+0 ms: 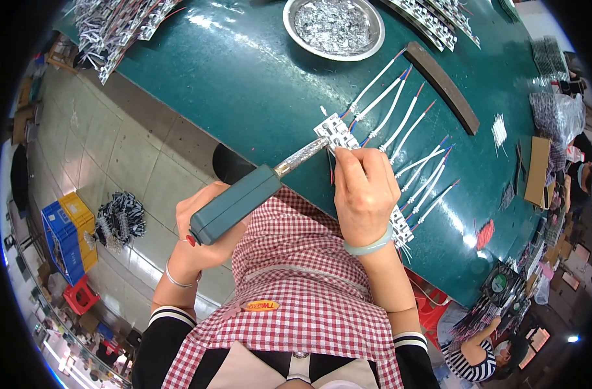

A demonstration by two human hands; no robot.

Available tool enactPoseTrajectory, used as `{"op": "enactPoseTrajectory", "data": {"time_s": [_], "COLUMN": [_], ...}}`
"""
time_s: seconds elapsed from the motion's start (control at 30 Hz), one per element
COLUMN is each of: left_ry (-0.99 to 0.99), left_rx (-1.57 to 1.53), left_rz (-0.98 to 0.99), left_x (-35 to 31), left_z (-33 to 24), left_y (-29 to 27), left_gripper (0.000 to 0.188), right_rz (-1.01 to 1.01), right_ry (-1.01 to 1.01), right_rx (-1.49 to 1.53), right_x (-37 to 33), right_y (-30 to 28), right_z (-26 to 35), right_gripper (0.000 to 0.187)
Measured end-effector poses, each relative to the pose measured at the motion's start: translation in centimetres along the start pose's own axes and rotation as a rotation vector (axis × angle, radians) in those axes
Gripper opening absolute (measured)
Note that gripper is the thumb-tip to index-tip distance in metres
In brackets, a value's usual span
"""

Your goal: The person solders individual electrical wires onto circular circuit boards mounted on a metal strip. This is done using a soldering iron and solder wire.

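Note:
My left hand [213, 251] is closed around the dark green handle of a soldering iron [239, 203]. The iron's metal barrel slants up to the right, its tip at a strip of small white circuit boards [336, 132] near the table's edge. Over the middle of that strip, my right hand [368, 194] has thumb and fingers pinched together close to the tip. What the pinch holds is too small to make out, and the hand covers part of the strip. Several white-sleeved wires [409, 120] with red and blue ends fan out from the strip across the table.
On the green table [244, 84] are a metal bowl [288, 29] of small silvery pieces, a dark bar [441, 87] beyond the wires, and piled wired boards [117, 29] at far left. Crates [66, 236] stand on the floor at left. Another person [477, 356] works at lower right.

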State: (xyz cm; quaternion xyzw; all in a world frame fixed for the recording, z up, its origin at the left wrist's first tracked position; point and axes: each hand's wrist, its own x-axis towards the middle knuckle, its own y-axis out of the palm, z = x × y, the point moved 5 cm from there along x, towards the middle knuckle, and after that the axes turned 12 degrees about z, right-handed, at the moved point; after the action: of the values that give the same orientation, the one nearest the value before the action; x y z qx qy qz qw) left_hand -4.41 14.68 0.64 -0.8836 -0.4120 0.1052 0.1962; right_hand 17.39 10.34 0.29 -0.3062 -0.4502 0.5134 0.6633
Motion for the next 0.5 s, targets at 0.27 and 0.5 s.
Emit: {"op": "enactPoseTrajectory", "data": {"time_s": [0.27, 0.5], "left_ry": [-0.030, 0.036], "left_rx": [-0.008, -0.041], "left_rz": [-0.060, -0.149], "left_x": [-1.7, -0.5], "left_z": [0.7, -0.3], "left_y": [-0.2, 0.1], "left_gripper": [0.023, 0.028], "right_rz": [0.013, -0.003], "right_ry": [0.042, 0.003], "right_rx": [-0.004, 0.001], "right_x": [0.3, -0.3], "right_y": [-0.3, -0.5], "right_z": [0.1, -0.7], "right_gripper": [0.022, 0.026]}}
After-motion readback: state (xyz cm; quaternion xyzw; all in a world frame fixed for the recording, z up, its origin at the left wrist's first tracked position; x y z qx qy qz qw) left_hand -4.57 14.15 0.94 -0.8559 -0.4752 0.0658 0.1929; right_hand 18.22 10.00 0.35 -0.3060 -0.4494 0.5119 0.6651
